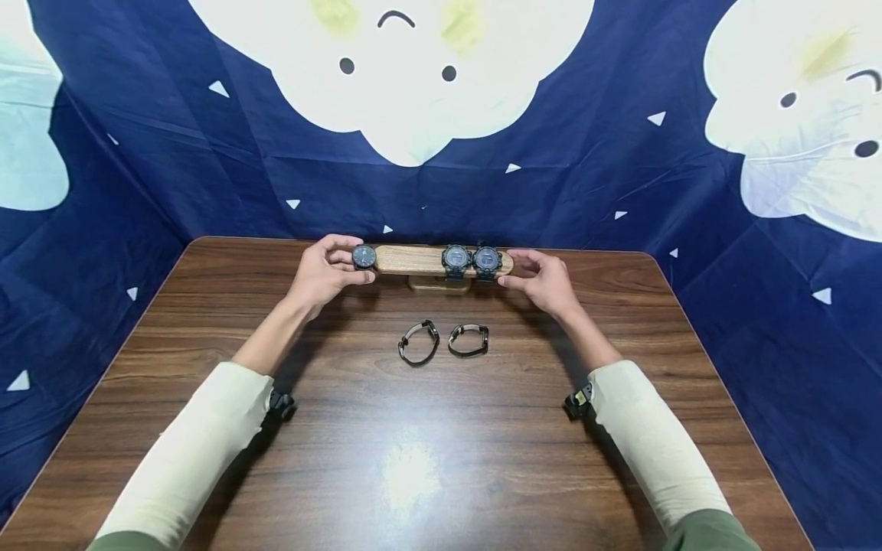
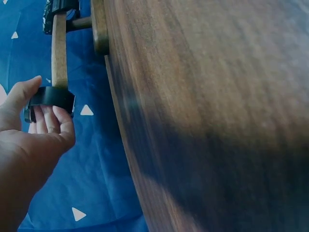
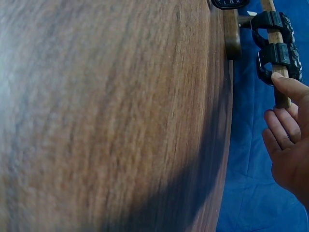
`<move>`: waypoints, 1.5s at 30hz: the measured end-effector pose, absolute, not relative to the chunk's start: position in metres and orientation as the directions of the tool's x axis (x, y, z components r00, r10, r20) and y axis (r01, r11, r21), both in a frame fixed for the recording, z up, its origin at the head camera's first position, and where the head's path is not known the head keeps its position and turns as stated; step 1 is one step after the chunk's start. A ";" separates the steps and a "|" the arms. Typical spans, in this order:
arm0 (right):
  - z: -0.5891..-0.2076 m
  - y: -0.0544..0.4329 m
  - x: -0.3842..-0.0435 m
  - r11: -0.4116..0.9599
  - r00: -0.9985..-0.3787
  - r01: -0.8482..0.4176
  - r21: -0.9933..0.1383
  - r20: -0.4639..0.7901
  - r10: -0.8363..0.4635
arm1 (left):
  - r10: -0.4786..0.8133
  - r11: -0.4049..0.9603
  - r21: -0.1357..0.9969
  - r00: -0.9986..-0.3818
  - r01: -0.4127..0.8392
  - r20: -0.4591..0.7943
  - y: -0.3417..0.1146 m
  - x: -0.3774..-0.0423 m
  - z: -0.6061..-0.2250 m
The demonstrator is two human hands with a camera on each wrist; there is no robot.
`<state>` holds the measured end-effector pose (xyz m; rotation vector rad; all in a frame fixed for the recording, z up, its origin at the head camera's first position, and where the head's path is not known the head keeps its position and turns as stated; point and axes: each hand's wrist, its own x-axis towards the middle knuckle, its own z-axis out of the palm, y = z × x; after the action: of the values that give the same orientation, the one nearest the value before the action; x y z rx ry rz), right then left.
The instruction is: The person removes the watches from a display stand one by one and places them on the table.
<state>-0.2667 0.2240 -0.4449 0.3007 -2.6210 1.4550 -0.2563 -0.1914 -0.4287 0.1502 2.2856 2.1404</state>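
Holding dark watch (image 1: 364, 256), left hand (image 1: 324, 272); strap (image 2: 49, 95) mostly hidden in head view.

a person's left arm (image 1: 267, 337) and right arm (image 1: 587, 337) stretch forward, slanting toward each other, bare at the wrists (image 1: 301, 306). the left hand (image 1: 327, 269) grips between thumb and bent fingers; the right hand (image 1: 543, 280) pinches, thumb set opposite the fingers.

black watch (image 1: 364, 256), grained light-brown bar (image 1: 409, 260), navy backdrop (image 1: 227, 176)
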 end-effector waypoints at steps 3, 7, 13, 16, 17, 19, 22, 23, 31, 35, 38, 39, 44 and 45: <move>-0.445 0.224 -0.267 0.521 -0.972 -0.233 -0.821 0.206 -0.110 | 0.083 0.065 0.996 -0.995 0.062 0.056 -0.192 -0.255 -0.430; -0.443 0.224 -0.267 0.526 -0.972 -0.235 -0.817 0.208 -0.112 | 0.092 0.092 0.993 -0.994 0.070 0.061 -0.193 -0.252 -0.431; -0.443 0.225 -0.266 0.525 -0.974 -0.227 -0.820 0.198 -0.112 | 0.117 0.144 0.986 -0.991 0.086 0.069 -0.197 -0.249 -0.432; -0.443 0.225 -0.266 0.521 -0.976 -0.219 -0.825 0.190 -0.109 | 0.131 0.188 0.978 -0.989 0.092 0.068 -0.198 -0.247 -0.432; -0.444 0.226 -0.266 0.520 -0.976 -0.216 -0.826 0.187 -0.109 | 0.130 0.204 0.975 -0.989 0.092 0.066 -0.199 -0.246 -0.432; -0.444 0.226 -0.266 0.521 -0.977 -0.213 -0.826 0.184 -0.108 | 0.128 0.227 0.970 -0.990 0.090 0.062 -0.199 -0.244 -0.432; -0.444 0.226 -0.266 0.525 -0.977 -0.214 -0.824 0.183 -0.110 | 0.125 0.255 0.963 -0.991 0.088 0.057 -0.199 -0.242 -0.431; -0.444 0.226 -0.266 0.527 -0.977 -0.215 -0.822 0.185 -0.111 | 0.122 0.272 0.958 -0.991 0.089 0.057 -0.199 -0.241 -0.431; -0.444 0.225 -0.266 0.533 -0.973 -0.231 -0.814 0.201 -0.115 | 0.125 0.424 0.891 -0.985 0.164 0.122 -0.201 -0.236 -0.433; -0.444 0.225 -0.266 0.533 -0.973 -0.230 -0.814 0.200 -0.115 | 0.128 0.519 0.834 -0.982 0.188 0.141 -0.202 -0.234 -0.433; -0.444 0.224 -0.266 0.533 -0.974 -0.226 -0.815 0.197 -0.113 | 0.134 0.547 0.820 -0.985 0.169 0.113 -0.203 -0.232 -0.433; -0.444 0.224 -0.266 0.532 -0.974 -0.225 -0.816 0.195 -0.113 | 0.140 0.550 0.820 -0.985 0.161 0.099 -0.203 -0.231 -0.433; -0.444 0.225 -0.266 0.529 -0.975 -0.223 -0.819 0.195 -0.109 | 0.187 0.539 0.831 -0.981 0.139 0.043 -0.204 -0.230 -0.433; -0.444 0.225 -0.266 0.530 -0.975 -0.221 -0.819 0.193 -0.108 | 0.196 0.534 0.834 -0.980 0.138 0.036 -0.204 -0.230 -0.433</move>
<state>-0.2663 0.2251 -0.4441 0.2857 -2.6426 1.4402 -0.2302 -0.2039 -0.4332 0.2940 2.6969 1.4576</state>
